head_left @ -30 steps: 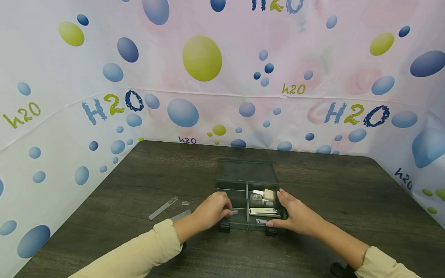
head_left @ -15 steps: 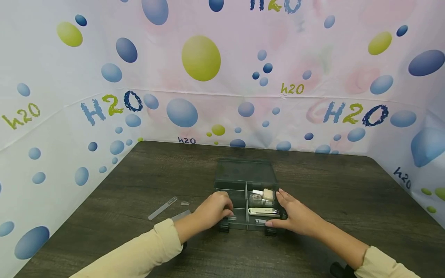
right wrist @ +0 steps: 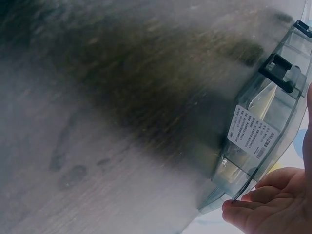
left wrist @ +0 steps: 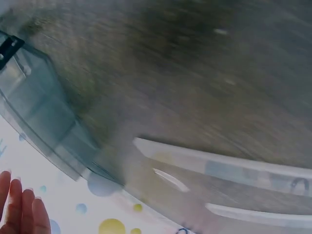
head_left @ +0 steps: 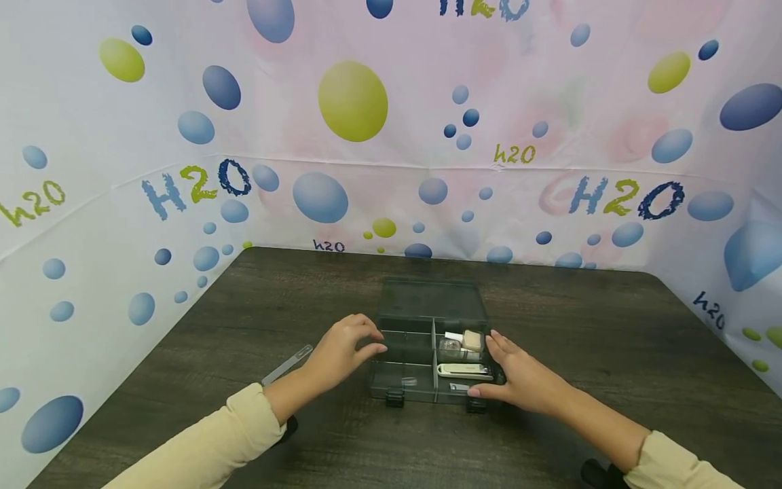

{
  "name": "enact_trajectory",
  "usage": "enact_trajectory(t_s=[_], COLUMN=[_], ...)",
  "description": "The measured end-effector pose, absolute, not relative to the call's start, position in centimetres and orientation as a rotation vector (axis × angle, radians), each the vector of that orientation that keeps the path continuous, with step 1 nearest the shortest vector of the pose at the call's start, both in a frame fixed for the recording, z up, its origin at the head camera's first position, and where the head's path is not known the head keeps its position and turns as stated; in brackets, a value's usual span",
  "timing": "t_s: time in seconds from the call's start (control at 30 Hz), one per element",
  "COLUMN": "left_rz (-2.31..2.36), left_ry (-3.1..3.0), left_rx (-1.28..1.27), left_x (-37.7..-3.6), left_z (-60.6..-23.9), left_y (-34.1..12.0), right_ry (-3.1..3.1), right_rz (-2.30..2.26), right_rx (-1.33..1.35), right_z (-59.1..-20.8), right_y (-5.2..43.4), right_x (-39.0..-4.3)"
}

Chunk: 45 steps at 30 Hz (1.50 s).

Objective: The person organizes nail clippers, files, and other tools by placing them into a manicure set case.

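My left hand (head_left: pixel 345 346) hangs relaxed and released at the left wall of the clear box (head_left: pixel 432 353), holding nothing. My right hand (head_left: pixel 519 377) lies flat against the box's right side, fingers straight, likely steadying it low in the middle of the frame. A nail file (head_left: pixel 287 365) lies on the surface (head_left: pixel 580 326), lower left.

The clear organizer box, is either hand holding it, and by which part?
The right hand holds the clear organizer box by its right side wall. The left hand hovers beside it, holding nothing.
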<state>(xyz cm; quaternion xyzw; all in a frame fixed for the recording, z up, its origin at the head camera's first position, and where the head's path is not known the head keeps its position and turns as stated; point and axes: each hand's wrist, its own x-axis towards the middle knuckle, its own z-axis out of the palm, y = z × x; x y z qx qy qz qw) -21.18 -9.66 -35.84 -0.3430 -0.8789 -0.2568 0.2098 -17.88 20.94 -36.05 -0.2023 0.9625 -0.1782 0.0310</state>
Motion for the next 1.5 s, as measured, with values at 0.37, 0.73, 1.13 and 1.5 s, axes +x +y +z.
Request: enact_trajectory(t_s=[0.37, 0.73, 1.13, 1.5], left_rz=[-0.865, -0.758, -0.734, -0.718], left_ry=[-2.567, -2.775, -2.874, -2.869], left_rx=[-0.739, -0.791, -0.824, -0.795], left_x=[-22.0, -23.0, -23.6, -23.3], left_z=[-36.7, -37.4, -38.1, -38.3], left_y=[-13.1, -16.8, -18.1, -17.8], right_ry=[2.965, 2.966, 2.967, 2.969], right_rz=[-0.556, -0.549, -0.547, -0.552], right_rx=[-0.641, -0.642, -0.634, -0.636], right_z=[-36.0, -35.9, -35.9, -35.9], right_y=[21.0, 21.0, 20.9, 20.9], right_x=[-17.9, -17.9, -18.0, -17.8])
